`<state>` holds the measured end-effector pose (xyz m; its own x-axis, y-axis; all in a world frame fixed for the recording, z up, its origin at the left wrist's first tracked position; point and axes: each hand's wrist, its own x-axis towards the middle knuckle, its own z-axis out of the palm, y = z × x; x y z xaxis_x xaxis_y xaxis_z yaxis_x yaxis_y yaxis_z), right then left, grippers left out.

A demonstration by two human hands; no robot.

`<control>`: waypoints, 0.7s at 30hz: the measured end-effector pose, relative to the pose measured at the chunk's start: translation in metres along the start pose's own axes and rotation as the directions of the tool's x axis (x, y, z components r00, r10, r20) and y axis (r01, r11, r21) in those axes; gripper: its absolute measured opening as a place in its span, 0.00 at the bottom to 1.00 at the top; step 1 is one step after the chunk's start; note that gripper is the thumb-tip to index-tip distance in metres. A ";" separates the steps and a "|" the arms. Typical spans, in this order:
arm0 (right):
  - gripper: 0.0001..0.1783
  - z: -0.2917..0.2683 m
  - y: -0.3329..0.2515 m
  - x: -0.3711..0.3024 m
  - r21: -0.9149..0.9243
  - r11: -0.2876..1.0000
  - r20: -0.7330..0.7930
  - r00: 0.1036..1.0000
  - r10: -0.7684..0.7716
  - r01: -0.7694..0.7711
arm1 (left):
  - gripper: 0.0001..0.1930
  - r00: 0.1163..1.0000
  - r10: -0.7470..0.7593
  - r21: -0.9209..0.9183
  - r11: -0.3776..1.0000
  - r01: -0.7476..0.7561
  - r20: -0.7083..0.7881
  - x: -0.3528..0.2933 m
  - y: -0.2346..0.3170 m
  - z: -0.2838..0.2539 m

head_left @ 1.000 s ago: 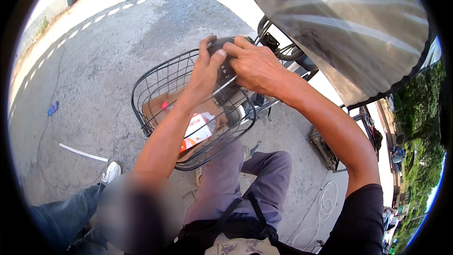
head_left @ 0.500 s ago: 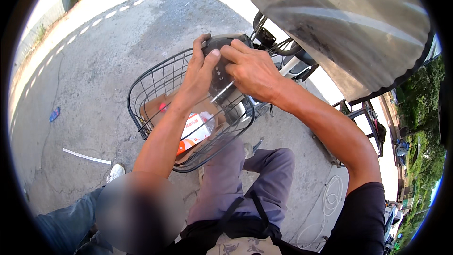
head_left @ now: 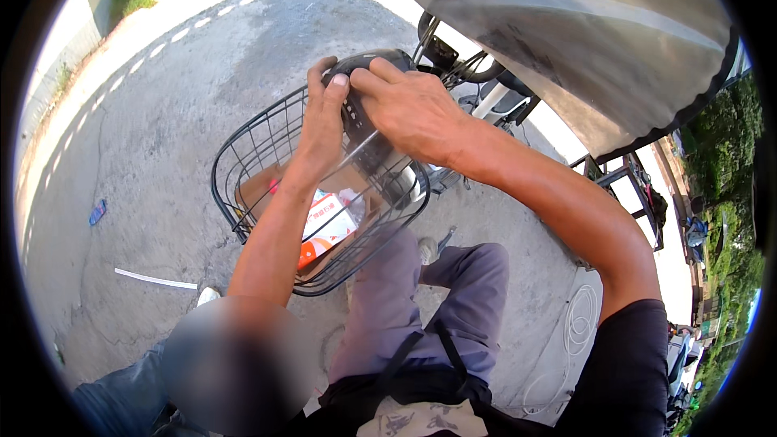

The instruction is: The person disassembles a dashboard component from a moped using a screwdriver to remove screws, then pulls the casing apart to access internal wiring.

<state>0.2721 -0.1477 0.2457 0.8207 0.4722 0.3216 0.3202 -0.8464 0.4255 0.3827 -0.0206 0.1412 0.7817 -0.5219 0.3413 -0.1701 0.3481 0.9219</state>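
Concrete (head_left: 154, 210) spreads across the left, with a small blue object (head_left: 98, 212) lying on it; a leg in blue jeans (head_left: 121, 392), another person's, comes in at the lower left corner, and near it a thin white strip (head_left: 155, 278) lies on the ground, with part of a white shoe (head_left: 209, 295) showing just beyond its right end; next comes a black wire basket (head_left: 217, 178), holding a cardboard box (head_left: 257, 186) in which a white and orange carton (head_left: 329, 225) lies beside some clear plastic; the left hand (head_left: 324, 120) reaches over the basket, its fingers hooked round the left edge of a black rounded unit (head_left: 351, 118) and its thumb pressed on top, so that it grips that edge; the unit sits at the far right end of the basket; the right hand (head_left: 414, 112) is curled over the unit's right part, fingertips bent down against it, though I cannot tell whether they pinch anything; grey-mauve trousers (head_left: 380, 299) show below the basket; black cables (head_left: 463, 71) run beside the right hand, next to a large see-through sheet (head_left: 591, 48) filling the upper right; lower down lies a coil of white tubing (head_left: 581, 320), then a dark metal frame (head_left: 613, 176) and greenery (head_left: 716, 121) at the right rim.
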 end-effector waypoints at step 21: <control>0.13 0.319 -0.103 -0.298 0.630 -0.603 0.481 -0.363 0.798 -0.489 | 0.41 0.993 -0.068 -0.146 0.988 0.054 -0.098 0.006 -0.008 -0.003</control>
<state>0.1450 -0.2799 -0.1637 0.1858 -0.9652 -0.1842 -0.2963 0.1237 -0.9470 0.3901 -0.0244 0.1352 0.8463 -0.4660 0.2581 -0.0384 0.4298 0.9021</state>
